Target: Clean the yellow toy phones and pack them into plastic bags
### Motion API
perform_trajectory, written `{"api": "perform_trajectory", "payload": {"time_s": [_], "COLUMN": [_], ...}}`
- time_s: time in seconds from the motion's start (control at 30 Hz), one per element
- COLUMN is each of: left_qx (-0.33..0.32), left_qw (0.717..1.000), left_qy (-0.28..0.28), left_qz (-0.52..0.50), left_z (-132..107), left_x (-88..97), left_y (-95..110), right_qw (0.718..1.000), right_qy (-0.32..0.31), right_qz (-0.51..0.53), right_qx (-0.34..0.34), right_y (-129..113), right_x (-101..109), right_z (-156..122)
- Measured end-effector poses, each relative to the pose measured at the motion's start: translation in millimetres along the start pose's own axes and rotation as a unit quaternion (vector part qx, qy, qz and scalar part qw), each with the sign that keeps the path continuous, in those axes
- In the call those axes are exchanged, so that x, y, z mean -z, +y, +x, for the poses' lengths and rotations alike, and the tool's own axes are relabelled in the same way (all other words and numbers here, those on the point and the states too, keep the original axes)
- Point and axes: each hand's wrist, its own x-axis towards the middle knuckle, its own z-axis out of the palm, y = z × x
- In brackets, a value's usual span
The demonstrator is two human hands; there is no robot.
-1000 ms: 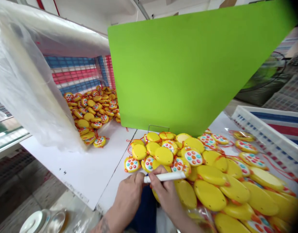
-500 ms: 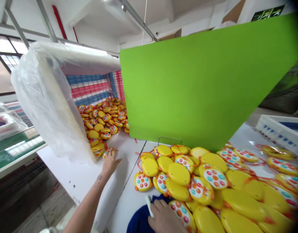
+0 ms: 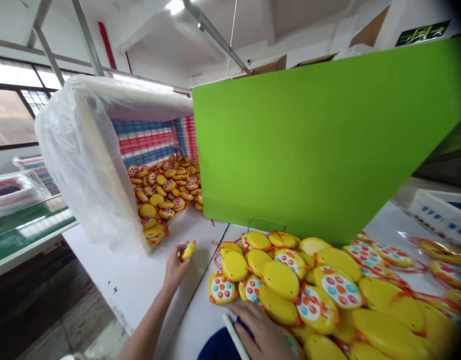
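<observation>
My left hand (image 3: 175, 266) is stretched out over the white table (image 3: 140, 280) and pinches one yellow toy disc (image 3: 188, 249) with coloured dots, lifted a little off the surface. It is just right of the pile of yellow discs (image 3: 163, 187) inside the plastic-lined crate. My right hand (image 3: 261, 332) rests near the bottom edge and holds a white marker pen (image 3: 235, 338) against a blue cloth (image 3: 219, 347). Its fingers touch the near edge of the big heap of yellow discs (image 3: 313, 285) with orange cords.
A green divider board (image 3: 320, 135) stands upright on a wire stand behind the heap. A crate on its side, draped in clear plastic (image 3: 88, 160), is at the left. A white crate (image 3: 440, 210) sits at the far right. The table's left edge drops to the floor.
My left hand left the pen, reached to the crate's mouth, took one yellow disc and is now drawing it back. The right hand keeps the pen low. The view has tilted up.
</observation>
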Motion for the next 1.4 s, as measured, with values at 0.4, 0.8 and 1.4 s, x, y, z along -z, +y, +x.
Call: {"api": "perform_trajectory", "payload": {"time_s": [0.4, 0.8, 1.4], "left_qx": [-0.13, 0.064, 0.07], "left_qw": [0.932, 0.818, 0.878], "left_qy": [-0.225, -0.249, -0.218], "left_qz": [-0.255, -0.514, -0.421], "left_z": [-102.6, -128.1, -125.2], "left_x": [1.6, -37.3, -36.3], "left_y": [94.0, 108.6, 113.0], "right_qw": [0.642, 0.759, 0.776], "right_qy": [0.154, 0.079, 0.069], "right_qz": [0.678, 0.604, 0.579], "right_qx": [-0.324, -0.228, -0.242], "right_y": [-16.0, -20.4, -15.0], "right_x": [5.2, 20.4, 13.3], "right_z": [8.1, -11.3, -18.0]}}
